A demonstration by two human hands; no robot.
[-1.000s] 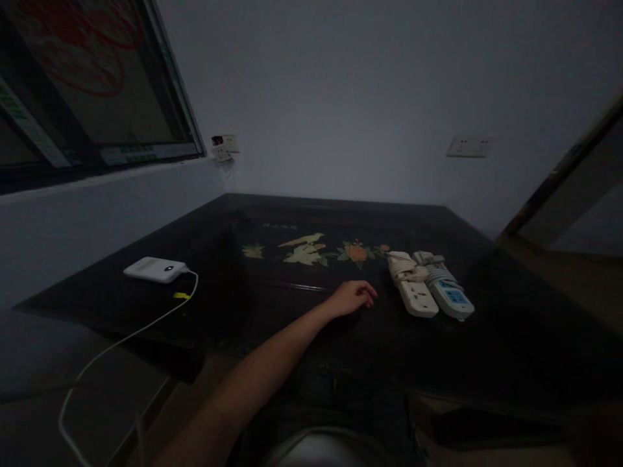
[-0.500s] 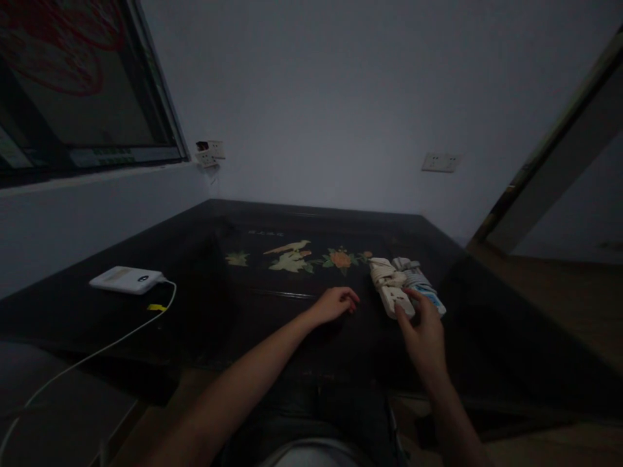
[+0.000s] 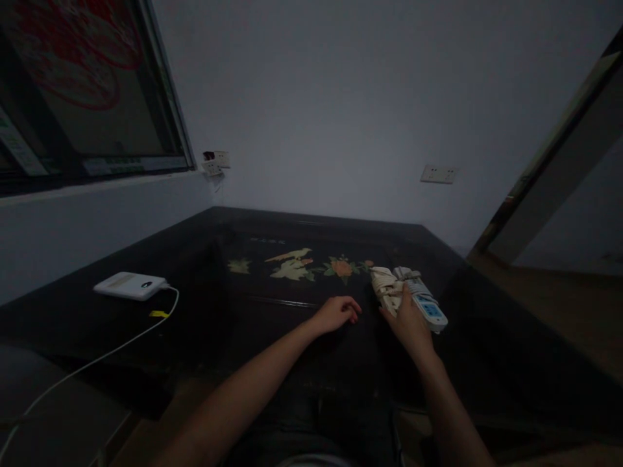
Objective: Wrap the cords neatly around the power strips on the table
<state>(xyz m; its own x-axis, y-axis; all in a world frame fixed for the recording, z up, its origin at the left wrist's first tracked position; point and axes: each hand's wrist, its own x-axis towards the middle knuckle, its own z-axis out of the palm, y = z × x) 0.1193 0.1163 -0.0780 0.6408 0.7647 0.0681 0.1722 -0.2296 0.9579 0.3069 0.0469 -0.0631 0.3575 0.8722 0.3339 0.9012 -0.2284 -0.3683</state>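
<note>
Two power strips with their cords coiled lie side by side on a dark table (image 3: 272, 324) painted with birds and flowers. My right hand (image 3: 407, 320) is closed round the cream strip (image 3: 385, 287) and covers its near end. The white and blue strip (image 3: 424, 307) lies right beside the hand, touching it. My left hand (image 3: 337, 313) rests on the table a little left of the strips, fingers curled down, with nothing in it.
A white power bank (image 3: 129, 286) with a white cable (image 3: 97, 357) lies at the table's left. Wall sockets (image 3: 439, 174) sit on the back wall and more sockets (image 3: 214, 163) in the left corner. A dark window is at the upper left, a doorway at the right.
My right hand came into view from the lower right, reached the strips and closed over the cream one. The left hand has stayed where it was.
</note>
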